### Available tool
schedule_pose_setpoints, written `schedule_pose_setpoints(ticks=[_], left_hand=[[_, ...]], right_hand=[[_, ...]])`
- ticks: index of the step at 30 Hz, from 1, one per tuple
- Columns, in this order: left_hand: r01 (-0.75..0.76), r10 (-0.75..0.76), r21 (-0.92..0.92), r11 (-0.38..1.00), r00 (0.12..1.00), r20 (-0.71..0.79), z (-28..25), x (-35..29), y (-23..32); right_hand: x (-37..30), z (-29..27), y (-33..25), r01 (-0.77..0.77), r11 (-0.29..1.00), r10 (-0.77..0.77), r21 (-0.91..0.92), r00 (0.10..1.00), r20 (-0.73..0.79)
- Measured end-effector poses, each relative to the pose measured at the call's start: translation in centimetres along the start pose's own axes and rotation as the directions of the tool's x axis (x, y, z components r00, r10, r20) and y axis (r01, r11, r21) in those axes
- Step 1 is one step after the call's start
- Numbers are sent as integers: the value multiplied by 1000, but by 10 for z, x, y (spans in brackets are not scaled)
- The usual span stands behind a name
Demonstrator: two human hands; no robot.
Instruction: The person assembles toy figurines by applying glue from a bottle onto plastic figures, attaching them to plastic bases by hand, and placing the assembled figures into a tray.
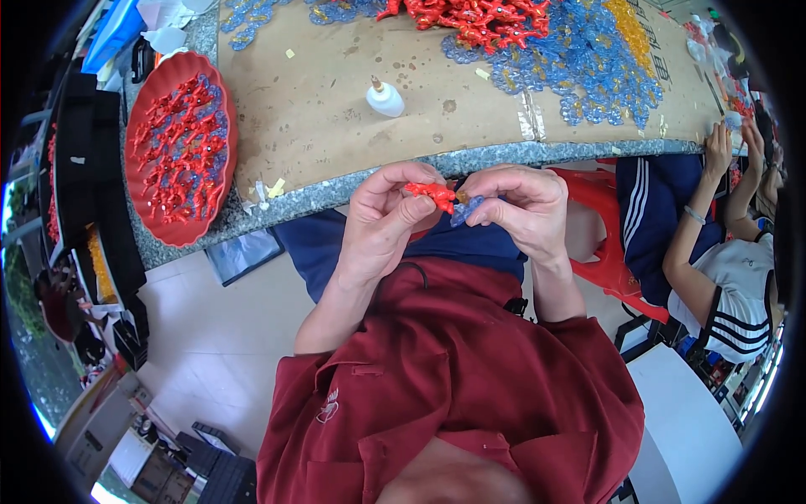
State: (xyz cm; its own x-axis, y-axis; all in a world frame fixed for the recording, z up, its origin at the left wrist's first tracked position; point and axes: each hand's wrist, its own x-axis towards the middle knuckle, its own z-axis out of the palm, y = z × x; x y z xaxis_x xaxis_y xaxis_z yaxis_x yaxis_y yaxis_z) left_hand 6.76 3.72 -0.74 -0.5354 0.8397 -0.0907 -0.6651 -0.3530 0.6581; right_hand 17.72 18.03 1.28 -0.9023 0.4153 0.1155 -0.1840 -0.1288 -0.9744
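Note:
Just off the table's near edge, my two hands meet in front of my body. Between the thumb and fingers of my left hand [388,210] is a small red plastic figure [432,195]. My right hand [525,206] pinches a small translucent blue plastic piece [467,210] with a bit of amber at its top. The two pieces touch or nearly touch; the exact contact is too small to tell. Beyond my hands, a white squeeze bottle [385,99] with a narrow tip stands on the cardboard [327,101].
A red scalloped tray [232,168] of red figures with blue pieces lies at the left. Heaps of red figures [478,21], blue pieces [579,71] and amber pieces [634,34] cover the far side. A co-worker [726,269] sits at the right, near a red stool [600,244].

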Motion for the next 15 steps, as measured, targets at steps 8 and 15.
schedule_pose_setpoints(ticks=[8,15], left_hand=[[-61,59,94,994,998,21,1,0,0],[-246,223,300,921,968,112,-5,1,-4]], right_hand=[[-3,1,-5,-58,995,55,-78,998,-39],[-7,13,-11,51,972,-67,-231,996,-61]])
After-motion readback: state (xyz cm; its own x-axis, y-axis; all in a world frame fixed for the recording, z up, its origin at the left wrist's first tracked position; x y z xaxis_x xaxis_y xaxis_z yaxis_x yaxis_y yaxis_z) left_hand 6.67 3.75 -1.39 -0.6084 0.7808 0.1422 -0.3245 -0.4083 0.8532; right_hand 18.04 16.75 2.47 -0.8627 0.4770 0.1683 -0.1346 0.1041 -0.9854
